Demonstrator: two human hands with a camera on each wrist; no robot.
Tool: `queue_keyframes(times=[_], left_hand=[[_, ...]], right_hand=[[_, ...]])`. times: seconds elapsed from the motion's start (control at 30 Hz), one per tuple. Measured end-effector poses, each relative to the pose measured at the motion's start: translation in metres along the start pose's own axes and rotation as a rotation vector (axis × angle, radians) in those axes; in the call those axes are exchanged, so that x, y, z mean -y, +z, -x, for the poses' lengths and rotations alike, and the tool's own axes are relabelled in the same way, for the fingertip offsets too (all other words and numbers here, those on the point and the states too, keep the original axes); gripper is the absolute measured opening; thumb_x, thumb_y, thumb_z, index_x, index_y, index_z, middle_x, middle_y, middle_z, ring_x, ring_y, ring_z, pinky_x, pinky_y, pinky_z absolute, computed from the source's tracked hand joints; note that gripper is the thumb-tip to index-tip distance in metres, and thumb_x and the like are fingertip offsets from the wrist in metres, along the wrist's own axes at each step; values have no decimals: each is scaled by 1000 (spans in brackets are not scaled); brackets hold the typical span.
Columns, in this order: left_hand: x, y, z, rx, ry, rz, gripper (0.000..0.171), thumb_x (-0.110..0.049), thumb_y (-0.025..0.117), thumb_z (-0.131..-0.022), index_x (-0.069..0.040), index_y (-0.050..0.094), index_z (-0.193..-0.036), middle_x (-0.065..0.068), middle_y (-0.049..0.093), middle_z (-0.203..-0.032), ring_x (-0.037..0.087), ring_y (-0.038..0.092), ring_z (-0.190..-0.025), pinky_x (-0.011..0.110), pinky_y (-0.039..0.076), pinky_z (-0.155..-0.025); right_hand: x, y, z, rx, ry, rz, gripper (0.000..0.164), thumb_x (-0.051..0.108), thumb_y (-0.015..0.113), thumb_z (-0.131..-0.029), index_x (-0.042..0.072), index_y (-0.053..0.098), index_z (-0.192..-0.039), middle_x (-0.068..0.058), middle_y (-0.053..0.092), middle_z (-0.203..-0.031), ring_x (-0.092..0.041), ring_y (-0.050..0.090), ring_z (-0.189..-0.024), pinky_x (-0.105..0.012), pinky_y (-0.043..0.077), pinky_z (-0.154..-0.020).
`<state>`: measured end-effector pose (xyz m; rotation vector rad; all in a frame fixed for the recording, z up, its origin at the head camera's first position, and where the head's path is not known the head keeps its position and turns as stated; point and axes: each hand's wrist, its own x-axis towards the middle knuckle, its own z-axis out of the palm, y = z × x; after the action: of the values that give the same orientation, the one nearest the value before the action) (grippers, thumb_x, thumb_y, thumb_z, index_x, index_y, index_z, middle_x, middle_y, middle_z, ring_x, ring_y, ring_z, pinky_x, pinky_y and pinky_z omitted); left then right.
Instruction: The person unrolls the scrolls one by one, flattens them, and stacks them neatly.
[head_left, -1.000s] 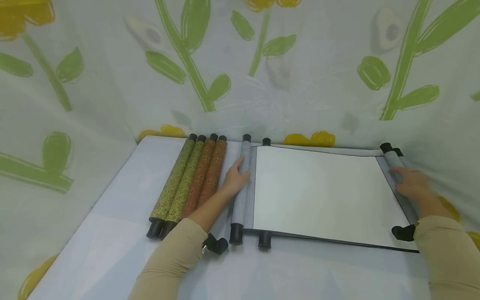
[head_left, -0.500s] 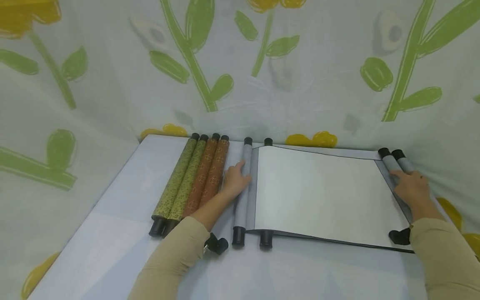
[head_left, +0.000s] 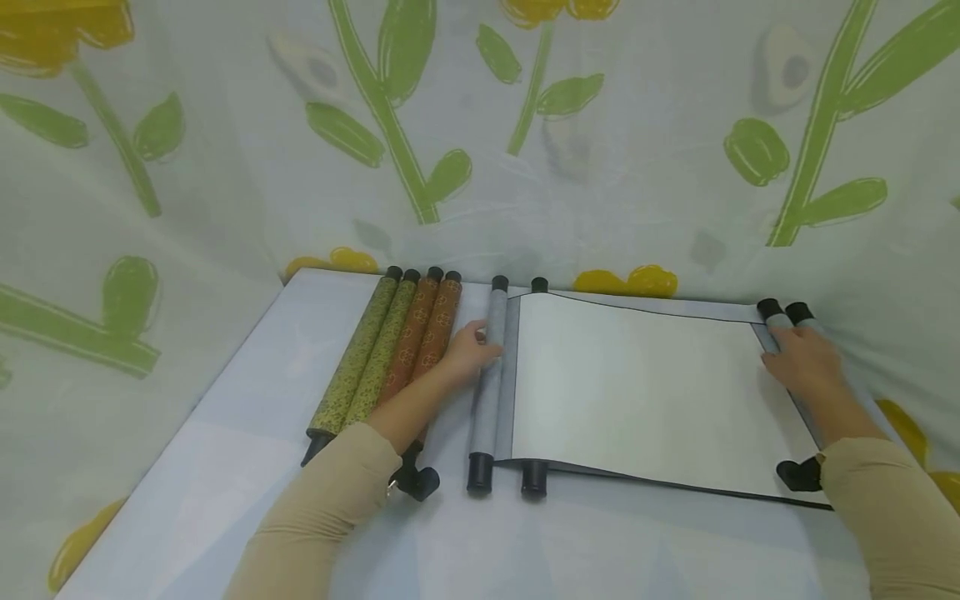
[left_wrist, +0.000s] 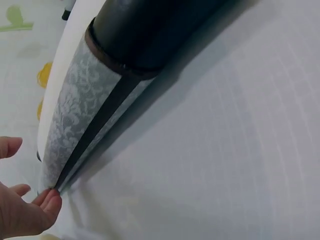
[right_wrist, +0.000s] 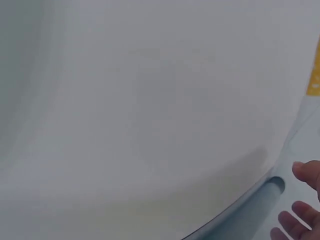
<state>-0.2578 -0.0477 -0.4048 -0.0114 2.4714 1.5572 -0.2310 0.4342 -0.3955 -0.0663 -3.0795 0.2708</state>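
Observation:
A grey scroll lies unrolled, its white sheet (head_left: 637, 383) facing up. My left hand (head_left: 471, 354) is at its left grey roller (head_left: 489, 408). In the left wrist view, those fingertips (left_wrist: 50, 202) touch the patterned roller's edge and the thumb stands apart. My right hand (head_left: 810, 362) lies over the upper part of the right-end roller (head_left: 771, 310), beside a second grey roller (head_left: 802, 312). In the right wrist view, the right thumb and fingers (right_wrist: 295, 225) are spread apart near the roller's end.
Left of the sheet, two green-patterned scrolls (head_left: 358, 350) and two reddish-brown scrolls (head_left: 435, 333) lie side by side. Another black-ended rod (head_left: 534, 479) runs beneath the sheet's left part. The white table (head_left: 225, 433) meets a flower-printed curtain (head_left: 600, 192) at the back.
The right-end rollers settle side by side, and my right hand shifts slightly left over them. My left index finger bends back from its straighter pose along the left roller. The view shifts a little.

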Motion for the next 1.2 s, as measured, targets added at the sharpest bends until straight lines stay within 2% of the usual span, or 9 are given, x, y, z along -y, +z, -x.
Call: queue_keyframes(times=[0.13,0.23,0.43,0.53,0.7,0.8,1.0,1.07,1.2], left_hand=[[-2,-3,2,13,22,42,68,-13,65,-86,-2,32,-145,24,40,-141,36,40,-130,46,37,-104],[-1,-7,5,15,54,33,71,-16,66,-86,-5,31,-146,23,37,-145,36,36,-133,48,34,-106],[3,-21,9,11,124,-60,75,-24,67,-86,-6,29,-147,19,32,-149,36,31,-137,49,31,-108],[4,-28,11,10,151,-76,77,-25,68,-86,-5,27,-148,18,30,-151,35,29,-138,47,30,-109],[1,-36,18,27,148,-65,82,-27,69,-86,-7,22,-150,15,25,-154,35,24,-140,47,28,-110],[1,-40,22,35,157,-110,85,-30,69,-85,-10,20,-151,14,22,-155,34,22,-141,49,25,-111],[2,-49,30,47,226,-228,93,-31,73,-82,-8,15,-152,15,18,-156,33,17,-142,49,19,-113],[2,-52,33,49,255,-258,95,-29,74,-81,-7,14,-151,15,18,-156,33,17,-143,48,18,-113],[1,-60,36,50,273,-307,98,-30,76,-79,-6,14,-151,15,19,-156,33,19,-142,48,20,-113]], right_hand=[[11,0,-5,2,-3,-20,53,19,50,-91,-10,35,-133,-42,30,-127,-60,27,-116,-69,27,-92],[15,1,-7,-8,-31,-69,56,23,51,-93,-10,34,-135,-44,28,-128,-62,26,-117,-70,26,-92],[23,2,-7,0,-65,-224,63,29,50,-96,-15,29,-135,-48,27,-129,-65,26,-116,-70,27,-92],[31,5,-7,-8,-79,-235,62,26,54,-95,-17,31,-133,-48,30,-128,-62,32,-113,-68,31,-91],[50,9,-7,14,-107,-230,64,26,57,-94,-17,31,-134,-45,31,-129,-57,41,-107,-64,36,-89],[59,11,-6,19,-141,-217,66,28,57,-94,-16,31,-135,-44,30,-129,-55,42,-107,-63,37,-89],[76,11,-5,21,-169,-201,69,33,59,-93,-10,31,-139,-42,28,-132,-53,47,-104,-61,42,-86],[82,10,-5,16,-178,-211,69,32,60,-92,-9,31,-140,-42,29,-134,-53,44,-109,-62,40,-88],[93,6,-6,16,-188,-207,69,28,62,-91,-9,31,-140,-40,29,-136,-55,33,-120,-66,33,-95]])
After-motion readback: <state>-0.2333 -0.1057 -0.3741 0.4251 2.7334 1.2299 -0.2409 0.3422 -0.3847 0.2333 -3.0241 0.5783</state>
